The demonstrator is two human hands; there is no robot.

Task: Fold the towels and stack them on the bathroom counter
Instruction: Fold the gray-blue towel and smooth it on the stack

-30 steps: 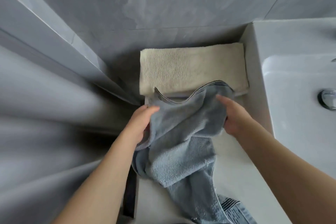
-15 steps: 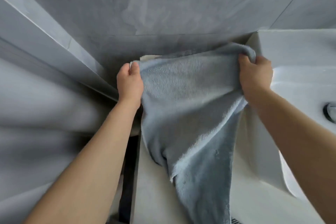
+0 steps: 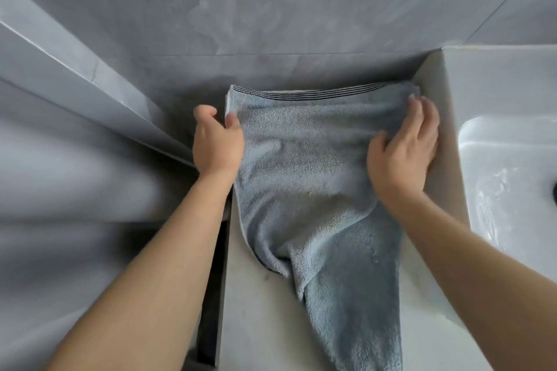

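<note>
Towel first: the blue-grey terry towel [image 3: 307,166] with dark stripes along its far hem lies spread on the pale stone bathroom counter [image 3: 259,310], its striped edge at twelve o'clock against the grey tiled wall [image 3: 271,9]. Its near end narrows into a loose, wrinkled tail that runs toward six o'clock and out of view at the bottom edge.

Your left hand [image 3: 217,141] sits at nine o'clock of the towel, at its left edge near the far corner. The thumb rests on the cloth and the fingers curl loosely beside the edge; whether they actually pinch the fabric, you cannot tell from this view.

Your right hand [image 3: 404,144] lies at three o'clock, flat on the towel with fingers straight and slightly spread, pressing the cloth down near its right far corner. It grips nothing.

The white ceramic sink basin [image 3: 506,159] stands just beside the towel at three o'clock, its outer wall close to your right hand.
</note>
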